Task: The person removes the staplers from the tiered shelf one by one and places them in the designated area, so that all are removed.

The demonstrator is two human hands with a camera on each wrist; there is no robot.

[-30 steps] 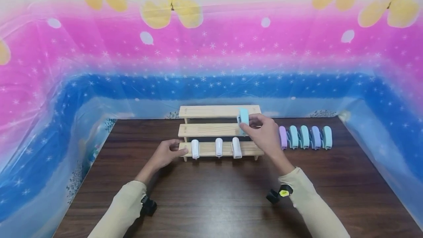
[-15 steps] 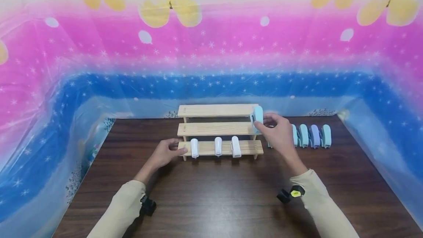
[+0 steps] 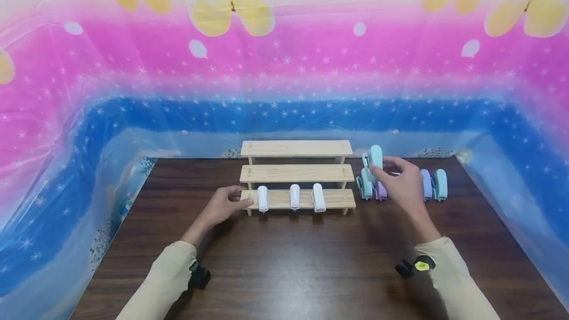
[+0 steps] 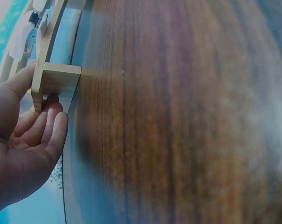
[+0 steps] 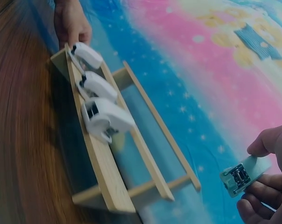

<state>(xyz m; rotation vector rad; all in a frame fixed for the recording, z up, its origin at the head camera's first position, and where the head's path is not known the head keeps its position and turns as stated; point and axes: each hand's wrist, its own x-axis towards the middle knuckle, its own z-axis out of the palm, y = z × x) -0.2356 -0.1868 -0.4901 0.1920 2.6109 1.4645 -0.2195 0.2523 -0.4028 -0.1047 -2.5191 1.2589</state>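
My left hand (image 3: 228,205) holds the left end of a three-tier wooden stand (image 3: 284,173), thumb on top of the lowest board and fingers beneath, as the left wrist view shows. Three white mini staplers (image 3: 294,197) stand spaced along that board. My right hand (image 3: 403,181) pinches a teal mini stapler (image 3: 375,156) between thumb and fingers, raised right of the stand. In the right wrist view the held stapler (image 5: 241,178) shows its metal inner part. Below and behind this hand runs a row of staplers, including a teal one (image 3: 365,184) and a purple one (image 3: 380,191); the hand hides the middle ones.
At the row's right end are a violet stapler (image 3: 426,184) and a teal end stapler (image 3: 440,185). The dark wooden table (image 3: 284,265) extends in front of the stand. A printed cloth (image 3: 284,112) hangs behind and along both sides.
My right hand has moved to the right with the teal mini stapler, from in front of the stand's right end to above the row. My left hand stays on the stand.
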